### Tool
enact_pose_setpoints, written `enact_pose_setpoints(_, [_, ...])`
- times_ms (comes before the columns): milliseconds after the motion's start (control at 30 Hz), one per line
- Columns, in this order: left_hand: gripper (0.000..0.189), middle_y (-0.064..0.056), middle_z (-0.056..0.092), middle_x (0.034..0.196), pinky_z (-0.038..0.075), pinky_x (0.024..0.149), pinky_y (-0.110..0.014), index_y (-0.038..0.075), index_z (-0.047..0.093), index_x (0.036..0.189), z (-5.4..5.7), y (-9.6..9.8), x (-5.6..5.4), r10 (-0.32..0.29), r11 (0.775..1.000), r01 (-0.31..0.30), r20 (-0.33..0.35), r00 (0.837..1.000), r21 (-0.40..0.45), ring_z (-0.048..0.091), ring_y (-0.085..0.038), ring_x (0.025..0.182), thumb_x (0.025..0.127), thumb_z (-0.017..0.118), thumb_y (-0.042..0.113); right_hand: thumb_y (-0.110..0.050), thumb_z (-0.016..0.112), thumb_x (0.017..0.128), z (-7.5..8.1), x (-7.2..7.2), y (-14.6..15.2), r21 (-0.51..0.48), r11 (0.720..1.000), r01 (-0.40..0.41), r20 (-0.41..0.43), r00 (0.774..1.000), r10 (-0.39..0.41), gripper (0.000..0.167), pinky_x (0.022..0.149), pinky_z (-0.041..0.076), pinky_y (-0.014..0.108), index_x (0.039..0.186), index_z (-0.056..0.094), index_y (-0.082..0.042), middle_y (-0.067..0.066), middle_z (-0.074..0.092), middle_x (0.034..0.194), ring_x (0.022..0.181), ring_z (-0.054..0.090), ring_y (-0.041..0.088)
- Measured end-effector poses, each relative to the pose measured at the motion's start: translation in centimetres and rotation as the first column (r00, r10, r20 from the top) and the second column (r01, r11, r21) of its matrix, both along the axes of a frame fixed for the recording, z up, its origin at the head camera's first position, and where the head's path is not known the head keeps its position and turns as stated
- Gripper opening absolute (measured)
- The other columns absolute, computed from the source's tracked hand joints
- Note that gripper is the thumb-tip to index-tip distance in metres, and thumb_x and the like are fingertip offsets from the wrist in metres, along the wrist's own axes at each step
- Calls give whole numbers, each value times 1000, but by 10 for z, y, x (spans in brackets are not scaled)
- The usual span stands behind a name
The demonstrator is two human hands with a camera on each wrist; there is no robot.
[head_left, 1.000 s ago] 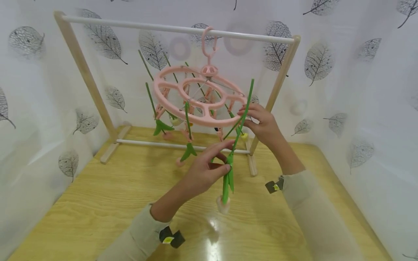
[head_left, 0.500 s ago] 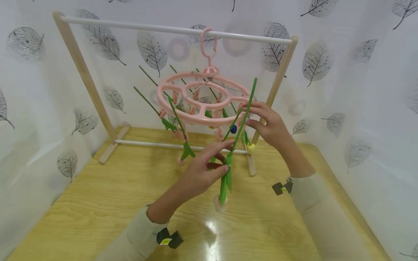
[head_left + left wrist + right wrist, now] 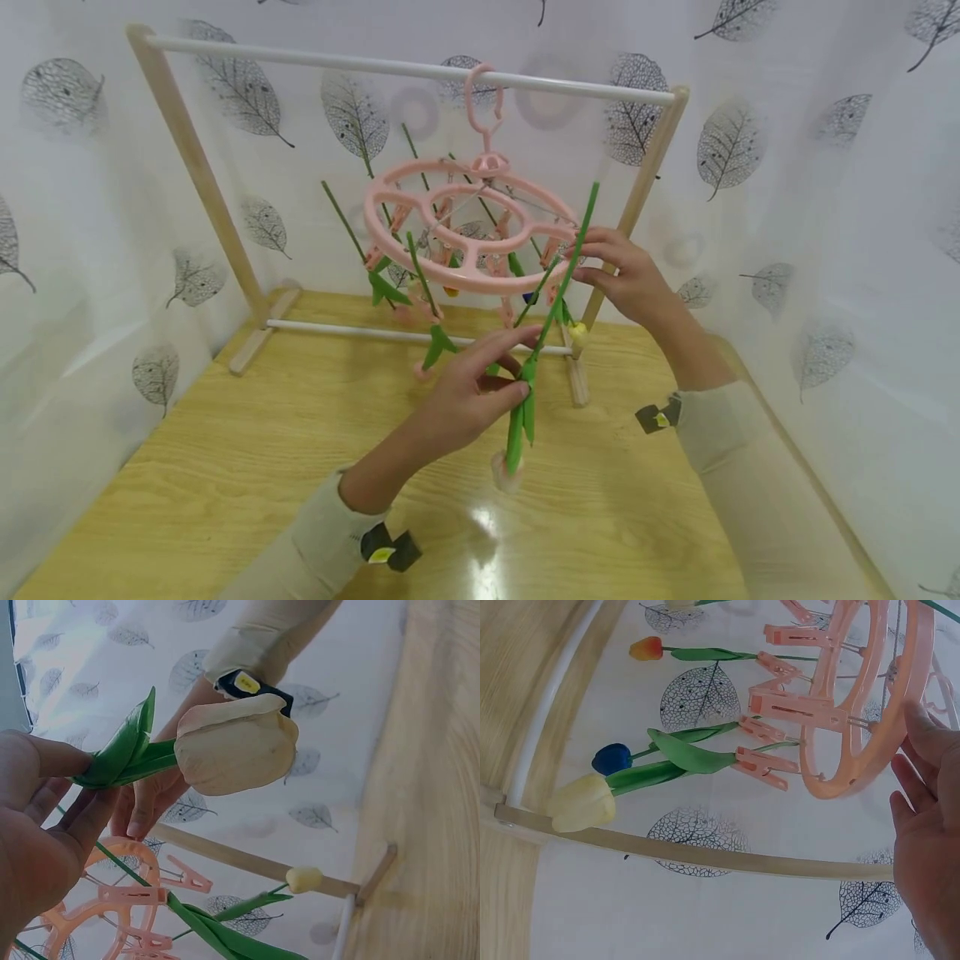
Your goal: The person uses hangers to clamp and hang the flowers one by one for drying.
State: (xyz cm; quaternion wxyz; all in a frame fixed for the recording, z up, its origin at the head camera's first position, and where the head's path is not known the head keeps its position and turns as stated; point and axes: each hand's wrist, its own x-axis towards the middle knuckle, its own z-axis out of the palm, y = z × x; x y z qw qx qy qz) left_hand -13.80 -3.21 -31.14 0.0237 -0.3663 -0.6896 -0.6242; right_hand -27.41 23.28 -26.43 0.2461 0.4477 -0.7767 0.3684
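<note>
My left hand (image 3: 472, 387) pinches an artificial tulip (image 3: 236, 746) between thumb and fingertips, at the green leaves below its cream bloom. In the head view this tulip points bloom down, its stem rising in front of the hanger. My right hand (image 3: 622, 271) holds the right rim of a round pink clip hanger (image 3: 472, 275), thumb and fingertips at the edge. Several tulips hang bloom down from its clips (image 3: 799, 705), among them a yellow tulip (image 3: 585, 802), a blue tulip (image 3: 611, 760) and an orange one (image 3: 646, 649).
The hanger hooks over the white top bar (image 3: 337, 61) of a wooden-legged rack (image 3: 198, 167) on a wood-grain table (image 3: 262, 467). A lower white bar (image 3: 360, 332) joins the legs. Behind stands a white leaf-patterned curtain (image 3: 540, 133).
The hanger has shifted right and its hanging tulips have swung, with the yellow one coming further into view. My right hand has moved slightly right; the left hand and its tulip stay nearly still.
</note>
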Motion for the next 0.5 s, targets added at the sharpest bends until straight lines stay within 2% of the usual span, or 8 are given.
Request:
enact_pose_setpoints(200, [62, -4, 54, 137, 60, 85, -32, 19, 47, 151, 3, -4, -1, -5, 1000, 5, 8, 1000, -4, 62, -21, 100, 96, 60, -5, 19, 73, 77, 0, 3, -15, 84, 996, -27, -66, 997, 33, 30, 104, 38, 21, 106, 72, 9, 27, 62, 113, 114, 52, 35])
enact_pose_setpoints(300, [61, -5, 53, 138, 60, 87, -32, 17, 46, 152, 4, -5, -2, -9, 1000, 9, 14, 1000, -4, 61, -21, 101, 96, 60, -5, 18, 73, 77, 1, 6, -24, 93, 994, -59, -70, 995, 66, 30, 103, 41, 22, 105, 73, 9, 25, 63, 110, 110, 54, 43])
enact_pose_setpoints(500, [62, -12, 52, 139, 60, 85, -34, 16, 46, 152, 5, -12, -6, -21, 999, 21, -1, 1000, 35, 62, -23, 102, 96, 61, -6, 16, 76, 77, 6, 17, -45, 82, 992, -98, -70, 992, 103, 30, 96, 47, 17, 104, 74, 5, 20, 68, 108, 108, 62, 38])
